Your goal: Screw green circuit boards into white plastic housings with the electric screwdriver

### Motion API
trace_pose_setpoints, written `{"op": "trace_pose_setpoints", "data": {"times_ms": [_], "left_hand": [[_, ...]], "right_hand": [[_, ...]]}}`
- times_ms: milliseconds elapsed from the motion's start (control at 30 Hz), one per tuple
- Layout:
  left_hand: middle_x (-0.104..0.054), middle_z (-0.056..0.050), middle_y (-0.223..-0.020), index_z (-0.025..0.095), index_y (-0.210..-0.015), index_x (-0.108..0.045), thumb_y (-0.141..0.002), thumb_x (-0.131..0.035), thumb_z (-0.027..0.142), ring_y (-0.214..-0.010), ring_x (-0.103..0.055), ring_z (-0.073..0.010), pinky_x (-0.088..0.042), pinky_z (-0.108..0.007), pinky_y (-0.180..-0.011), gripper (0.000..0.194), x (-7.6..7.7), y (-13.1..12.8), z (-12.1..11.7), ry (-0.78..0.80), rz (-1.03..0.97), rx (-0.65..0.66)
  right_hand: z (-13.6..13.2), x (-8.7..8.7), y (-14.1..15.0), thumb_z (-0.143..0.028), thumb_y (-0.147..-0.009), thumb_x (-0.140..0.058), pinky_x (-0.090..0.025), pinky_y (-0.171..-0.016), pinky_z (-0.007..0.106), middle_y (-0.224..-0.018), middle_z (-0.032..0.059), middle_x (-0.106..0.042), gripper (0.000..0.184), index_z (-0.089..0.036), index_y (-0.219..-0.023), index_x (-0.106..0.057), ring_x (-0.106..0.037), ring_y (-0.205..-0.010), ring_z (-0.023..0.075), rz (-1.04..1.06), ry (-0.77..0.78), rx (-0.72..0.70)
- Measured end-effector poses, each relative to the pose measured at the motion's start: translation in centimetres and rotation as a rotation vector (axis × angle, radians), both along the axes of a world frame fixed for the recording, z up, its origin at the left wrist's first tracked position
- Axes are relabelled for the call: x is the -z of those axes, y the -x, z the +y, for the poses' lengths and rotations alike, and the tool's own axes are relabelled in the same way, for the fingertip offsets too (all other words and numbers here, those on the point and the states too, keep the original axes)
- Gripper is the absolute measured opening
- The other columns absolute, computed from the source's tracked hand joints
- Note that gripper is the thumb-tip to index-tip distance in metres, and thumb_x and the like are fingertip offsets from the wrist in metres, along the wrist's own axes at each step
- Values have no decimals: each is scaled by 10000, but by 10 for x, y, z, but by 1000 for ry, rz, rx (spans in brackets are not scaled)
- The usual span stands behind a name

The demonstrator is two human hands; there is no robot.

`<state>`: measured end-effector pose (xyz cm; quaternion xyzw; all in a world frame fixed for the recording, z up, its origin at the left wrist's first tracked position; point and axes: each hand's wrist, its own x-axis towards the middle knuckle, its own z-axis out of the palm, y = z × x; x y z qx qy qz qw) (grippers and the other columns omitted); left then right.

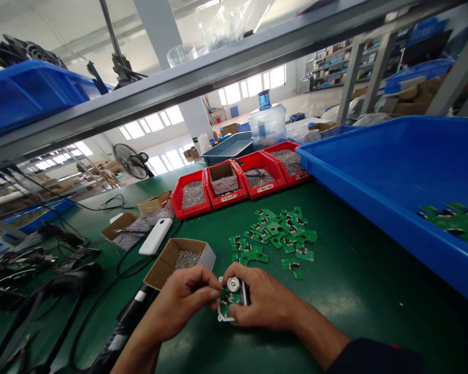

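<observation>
My right hand (267,298) grips a small pale plastic housing (225,318) above the near part of the table. A green circuit board (226,298) lies inside the housing, and a round silver metal part (233,284) sits beside my right fingers. At the housing's left edge is my left hand (183,301), thumb and forefinger pinched together; whatever may be between those fingertips is hidden. Just beyond both hands, loose green circuit boards (275,228) lie in a scattered pile. An open cardboard box (208,254) holding small metal screws (185,259) stands behind my left hand.
Several red bins (228,197) of small metal parts line the table's far side. A large blue tray (335,176) with more boards takes up the right. Black cables (101,291), a white phone-like device (156,236) and tools crowd the left. A metal shelf (218,62) crosses overhead.
</observation>
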<state>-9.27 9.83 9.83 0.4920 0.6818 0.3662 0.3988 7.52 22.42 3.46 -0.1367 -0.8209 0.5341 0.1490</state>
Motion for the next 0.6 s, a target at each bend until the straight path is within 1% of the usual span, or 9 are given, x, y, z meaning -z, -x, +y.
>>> {"op": "trace_pose_setpoints", "data": {"times_ms": [100,167,267,400,500,600], "left_hand": [[-681,4,-786,176,-749,-682,-818,-678,193,-771,-609,-152,-431,-251,-737,71,3,-9,4,-11,159,61],[-678,11,-812,181,-740,-682,-826,-673,186,-798,-608,-150,-420,-250,-759,87,4,-12,6,-15,239,70],[-664,20,-805,184,-737,-667,-851,-655,201,-793,-605,-146,-413,-246,-749,116,2,-14,6,1,293,68],[-648,27,-782,185,-732,-652,-857,-635,211,-770,-586,-143,-401,-246,-729,128,-5,-18,5,36,323,75],[-655,18,-774,183,-733,-650,-846,-628,232,-769,-585,-157,-404,-255,-721,125,-7,-23,6,65,315,32],[-659,6,-757,180,-733,-639,-826,-631,246,-752,-585,-173,-412,-266,-698,114,-4,-28,8,93,303,-58]], "right_hand": [[-1,1,0,-219,-672,-679,-361,-588,210,-765,-64,-602,299,-248,-962,-611,-519,-662,118,17,-28,18],[-2,0,-1,-222,-671,-681,-351,-582,212,-757,-65,-595,292,-245,-952,-608,-516,-658,118,11,-35,25],[-3,-1,-1,-221,-668,-685,-350,-587,213,-758,-66,-595,300,-247,-956,-607,-520,-663,119,12,-36,28],[-2,0,0,-224,-670,-683,-352,-591,211,-766,-65,-595,297,-249,-955,-602,-520,-666,119,21,-40,26],[-1,-2,0,-222,-667,-682,-350,-588,212,-755,-63,-590,290,-246,-943,-598,-516,-659,120,13,-43,29],[-2,-5,-1,-218,-667,-678,-354,-595,214,-756,-59,-592,282,-243,-937,-599,-522,-667,125,12,-48,38]]}}
